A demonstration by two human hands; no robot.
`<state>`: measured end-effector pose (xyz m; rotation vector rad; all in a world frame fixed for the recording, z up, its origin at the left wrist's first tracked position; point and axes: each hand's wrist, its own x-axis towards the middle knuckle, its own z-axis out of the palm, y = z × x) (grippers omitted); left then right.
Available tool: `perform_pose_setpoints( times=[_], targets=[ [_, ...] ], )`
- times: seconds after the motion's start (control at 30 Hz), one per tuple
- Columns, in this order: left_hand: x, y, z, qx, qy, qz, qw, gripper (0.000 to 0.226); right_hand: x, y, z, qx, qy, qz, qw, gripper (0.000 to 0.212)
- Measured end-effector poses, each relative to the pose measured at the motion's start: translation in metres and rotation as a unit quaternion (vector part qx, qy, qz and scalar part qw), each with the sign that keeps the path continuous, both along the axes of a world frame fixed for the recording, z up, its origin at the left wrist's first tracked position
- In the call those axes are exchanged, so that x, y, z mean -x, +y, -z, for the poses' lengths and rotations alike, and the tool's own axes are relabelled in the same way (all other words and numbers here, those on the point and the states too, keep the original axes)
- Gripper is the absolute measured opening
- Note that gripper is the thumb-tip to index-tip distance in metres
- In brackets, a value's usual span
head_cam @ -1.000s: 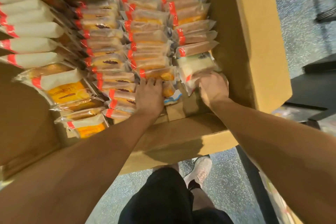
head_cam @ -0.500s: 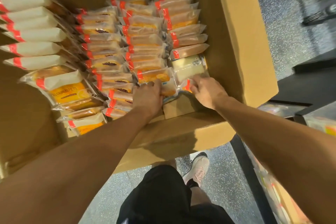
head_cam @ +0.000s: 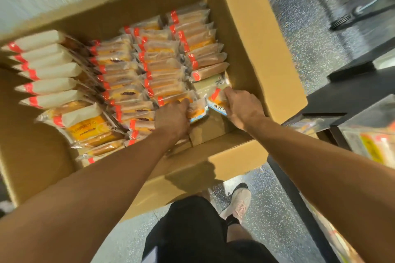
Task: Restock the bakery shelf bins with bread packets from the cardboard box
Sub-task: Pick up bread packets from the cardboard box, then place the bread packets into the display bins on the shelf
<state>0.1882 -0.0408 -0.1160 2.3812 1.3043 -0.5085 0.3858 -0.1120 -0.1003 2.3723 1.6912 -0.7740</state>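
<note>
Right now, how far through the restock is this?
Early, by the look of it. Done: only a bare patch at the near right corner of the cardboard box suggests packets already taken. In hand: the left hand grips a packet in the middle row, and the right hand pinches a blue-edged packet. Left: several rows of bread packets fill the box; the shelf bins are barely in view.

Cardboard box (head_cam: 256, 53) open from above, bread packets (head_cam: 158, 66) packed tight in rows across the far and left parts, bare box floor (head_cam: 211, 128) at the near right corner, upright flap walling the right side, black shelf (head_cam: 352, 92) close beyond it
</note>
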Motion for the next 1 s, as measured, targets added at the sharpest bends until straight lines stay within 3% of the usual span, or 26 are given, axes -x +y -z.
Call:
perform_pose_setpoints(
  times=[0.3,0.43,0.63,0.9,1.0],
  targets=[
    [-0.039,-0.001,-0.14,-0.115,-0.052,0.069,0.99,0.027,-0.022,-0.052,-0.155,-0.14,0.031,0.159,0.977,0.034],
    [-0.081,-0.062,-0.196,-0.11,-0.094,0.096,0.985,0.026,-0.048,-0.14,-0.215,-0.165,0.013,0.208,0.964,0.033],
    [-0.165,-0.205,-0.28,-0.151,-0.127,0.205,0.959,0.028,-0.081,-0.32,-0.297,-0.173,-0.086,0.272,0.943,0.028],
    [-0.288,-0.381,-0.413,-0.159,-0.275,0.313,0.895,0.03,-0.137,-0.529,-0.423,-0.225,-0.25,0.392,0.856,0.045],
    [-0.331,-0.424,-0.457,-0.162,-0.334,0.344,0.862,0.038,-0.161,-0.578,-0.461,-0.274,-0.323,0.408,0.809,0.037]
  ],
)
